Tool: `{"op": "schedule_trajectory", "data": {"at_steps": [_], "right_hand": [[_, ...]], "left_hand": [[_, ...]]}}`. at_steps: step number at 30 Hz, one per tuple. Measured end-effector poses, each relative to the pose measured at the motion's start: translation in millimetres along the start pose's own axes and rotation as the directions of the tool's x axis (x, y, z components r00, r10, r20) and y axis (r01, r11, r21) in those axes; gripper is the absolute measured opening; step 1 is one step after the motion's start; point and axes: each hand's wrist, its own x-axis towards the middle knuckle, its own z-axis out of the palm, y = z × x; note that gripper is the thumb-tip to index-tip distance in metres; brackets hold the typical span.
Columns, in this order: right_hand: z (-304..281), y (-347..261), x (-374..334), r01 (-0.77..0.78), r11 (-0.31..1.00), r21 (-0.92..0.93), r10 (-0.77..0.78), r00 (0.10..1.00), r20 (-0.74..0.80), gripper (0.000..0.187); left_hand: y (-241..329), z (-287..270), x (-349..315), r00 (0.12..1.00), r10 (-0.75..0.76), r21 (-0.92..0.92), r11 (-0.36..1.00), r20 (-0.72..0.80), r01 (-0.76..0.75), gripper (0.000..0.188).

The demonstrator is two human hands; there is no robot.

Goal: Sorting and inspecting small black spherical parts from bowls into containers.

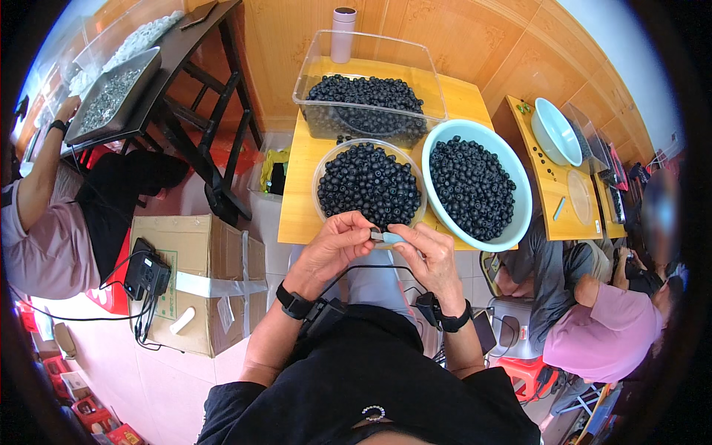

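My left hand (pixel 331 247) is closed in a pinch at the near edge of a round clear bowl (pixel 318 194). Whatever sits between its fingertips is mostly hidden. My right hand (pixel 432 258) grips a small light-blue-handled blade tool (pixel 391 238), its metal end reaching to the left fingertips. Heaped in the bowl are small round black parts (pixel 365 178), some showing a hole. More of these fill a pale blue basin (pixel 525 211) on the right and a rectangular clear bin (pixel 437 104) behind.
The yellow table (pixel 295 215) bears these containers and a pink flask (pixel 343 35). A taped cardboard box (pixel 174 282) with a black device stands left. A co-worker (pixel 44 245) sits at a dark table there. On the right, another person (pixel 601 326) is near a second table holding a basin (pixel 556 141).
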Motion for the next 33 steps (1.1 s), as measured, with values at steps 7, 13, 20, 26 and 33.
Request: {"op": "schedule_trajectory", "data": {"at_steps": [7,13,20,26,33], "right_hand": [[-1.5,30.3,-2.6,-0.210,0.976,-0.049,0.200,0.967,-0.160,0.017],[6.2,4.8,2.7,-0.252,0.915,0.316,0.281,0.958,-0.049,0.022],[10.4,-14.6,8.2,-0.347,0.795,0.498,0.312,0.937,0.155,0.022],[21.4,-12.4,-1.0,-0.527,0.435,0.730,0.439,0.832,0.339,0.009],[16.5,-15.1,-13.0,-0.519,0.608,0.601,0.448,0.849,0.280,0.015]], "left_hand": [[2.9,12.9,-13.7,0.994,-0.002,-0.020,1.000,0.112,0.005,0.009],[1.2,4.7,-5.9,1.000,-0.019,-0.029,0.999,0.009,0.019,0.009],[-2.2,7.4,-4.2,0.998,-0.037,0.103,0.994,-0.043,0.041,0.014],[-4.4,-3.1,-11.1,0.989,-0.145,0.101,0.984,0.010,0.143,0.015],[-12.9,-0.3,-6.5,0.989,-0.143,0.133,0.980,-0.030,0.146,0.013]]}}
